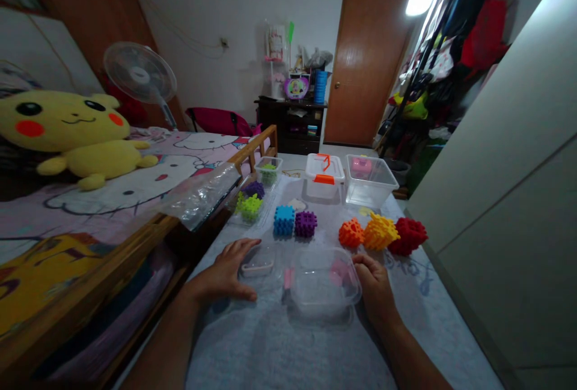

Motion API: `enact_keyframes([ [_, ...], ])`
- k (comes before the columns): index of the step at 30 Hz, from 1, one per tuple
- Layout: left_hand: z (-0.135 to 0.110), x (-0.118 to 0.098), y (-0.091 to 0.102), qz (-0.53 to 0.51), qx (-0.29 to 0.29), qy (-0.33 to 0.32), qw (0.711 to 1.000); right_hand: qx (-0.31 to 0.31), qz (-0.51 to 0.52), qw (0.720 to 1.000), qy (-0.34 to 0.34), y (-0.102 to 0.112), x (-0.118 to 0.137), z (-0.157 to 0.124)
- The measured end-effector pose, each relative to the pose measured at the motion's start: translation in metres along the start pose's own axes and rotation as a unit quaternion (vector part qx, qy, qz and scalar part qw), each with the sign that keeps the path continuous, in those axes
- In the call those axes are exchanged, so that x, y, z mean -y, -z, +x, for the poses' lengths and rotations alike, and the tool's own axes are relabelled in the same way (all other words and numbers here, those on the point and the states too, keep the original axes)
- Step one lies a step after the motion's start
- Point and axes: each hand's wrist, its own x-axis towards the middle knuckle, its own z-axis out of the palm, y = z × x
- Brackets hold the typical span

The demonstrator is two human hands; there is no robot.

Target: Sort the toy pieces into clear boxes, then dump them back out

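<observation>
Lower centre: right hand (375, 280) clamped on the box (315, 286); left hand (229, 272), thumb and fingers apart, beside the lid (267, 262). The step seems to be steadying the box; next calls for gripping the lid.

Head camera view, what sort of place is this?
Probably a bedroom in a home: there is a bed with a cartoon-print sheet, a big yellow plush toy lying on it, and a household fan behind.
</observation>
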Motion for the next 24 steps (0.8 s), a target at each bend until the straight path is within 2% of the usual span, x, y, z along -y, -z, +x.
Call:
enact_keyframes([
  [4, 0.002, -0.008, 0.0, 0.021, 0.018, 0.041, 0.999, 0.019, 0.018, 1.0, -0.011, -0.002, 0.004, -0.001],
  [7, 0.003, -0.009, -0.003, 0.029, 0.004, 0.032, 0.999, 0.033, 0.025, 0.999, -0.007, -0.004, 0.007, -0.002],
  [12, 0.002, -0.018, -0.004, 0.053, -0.067, 0.007, 0.996, 0.025, 0.035, 0.999, 0.007, -0.005, 0.006, -0.002],
  [16, 0.008, -0.042, 0.004, 0.127, -0.162, -0.003, 0.979, 0.034, 0.038, 0.999, 0.009, -0.004, 0.003, 0.0],
  [18, 0.018, -0.055, 0.012, 0.159, -0.178, -0.026, 0.971, 0.037, 0.041, 0.998, 0.005, -0.004, 0.002, 0.001],
  [20, 0.034, -0.067, 0.02, 0.178, -0.159, -0.061, 0.969, 0.038, 0.041, 0.998, 0.004, -0.004, 0.002, 0.001],
  [24, 0.08, -0.08, 0.035, 0.207, -0.091, -0.084, 0.97, 0.035, 0.028, 0.999, 0.013, -0.005, 0.004, 0.001],
])
